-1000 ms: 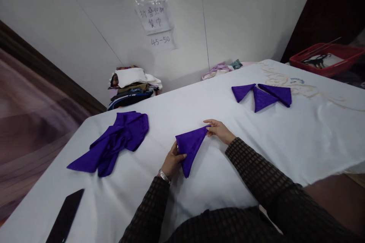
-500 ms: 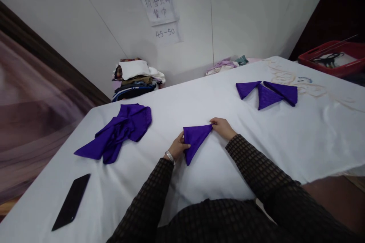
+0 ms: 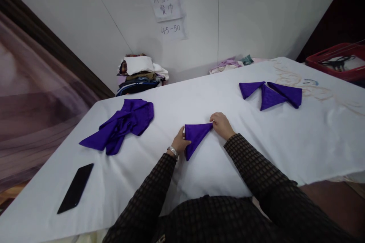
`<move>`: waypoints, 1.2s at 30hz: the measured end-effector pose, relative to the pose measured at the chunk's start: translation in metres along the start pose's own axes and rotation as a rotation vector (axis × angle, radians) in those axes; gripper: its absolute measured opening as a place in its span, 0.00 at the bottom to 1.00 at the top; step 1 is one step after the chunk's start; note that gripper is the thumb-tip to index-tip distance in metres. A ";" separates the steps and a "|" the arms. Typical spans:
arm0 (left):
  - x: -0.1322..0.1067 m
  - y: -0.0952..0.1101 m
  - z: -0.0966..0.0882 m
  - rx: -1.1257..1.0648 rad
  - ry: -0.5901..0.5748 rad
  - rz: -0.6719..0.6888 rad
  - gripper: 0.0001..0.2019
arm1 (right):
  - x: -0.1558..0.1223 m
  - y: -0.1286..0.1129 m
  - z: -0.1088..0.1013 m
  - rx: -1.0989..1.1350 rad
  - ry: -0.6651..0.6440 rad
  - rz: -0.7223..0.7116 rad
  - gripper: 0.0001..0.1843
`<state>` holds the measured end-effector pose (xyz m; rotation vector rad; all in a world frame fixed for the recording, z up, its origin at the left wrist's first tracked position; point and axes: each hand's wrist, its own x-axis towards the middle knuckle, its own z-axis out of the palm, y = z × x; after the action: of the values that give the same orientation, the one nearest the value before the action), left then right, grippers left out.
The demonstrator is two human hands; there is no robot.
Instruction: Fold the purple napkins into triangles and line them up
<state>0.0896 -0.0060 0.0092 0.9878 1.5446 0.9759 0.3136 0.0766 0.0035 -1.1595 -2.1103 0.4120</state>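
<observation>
A purple cloth napkin (image 3: 196,136), folded into a triangle, lies on the white tablecloth (image 3: 216,174) in front of me. My left hand (image 3: 180,141) grips its left edge, thumb on top and the other fingers behind and partly hidden. Its right tip is pinched in the closed fingers of my right hand (image 3: 221,124). Off to the right rest folded purple triangles (image 3: 273,97), close together. A loose, crumpled heap of purple cloth (image 3: 125,125) lies to the left of my left hand.
A black phone-like slab (image 3: 75,188) lies at the table's left. Behind the table are a stack of folded clothes (image 3: 139,74) and more fabric (image 3: 228,64). A red basket (image 3: 327,59) stands at the far right. Handwritten paper signs (image 3: 168,7) hang on the wall.
The camera view has shifted slightly. Both hands stay on the folded napkin; the right fingers have curled in a little more at its tip.
</observation>
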 end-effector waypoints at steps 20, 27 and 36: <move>0.003 -0.005 -0.006 -0.099 -0.049 -0.039 0.52 | -0.016 -0.046 0.021 -0.054 -0.349 -0.098 0.32; 0.002 -0.007 -0.009 -0.114 -0.052 -0.027 0.52 | -0.018 -0.040 0.028 -0.052 -0.354 -0.061 0.32; -0.004 0.002 -0.006 0.096 0.001 -0.023 0.49 | -0.018 -0.042 0.024 -0.086 -0.362 -0.021 0.34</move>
<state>0.0848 -0.0093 0.0132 1.0338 1.6131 0.8930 0.2777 0.0402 0.0023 -1.1793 -2.4701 0.5607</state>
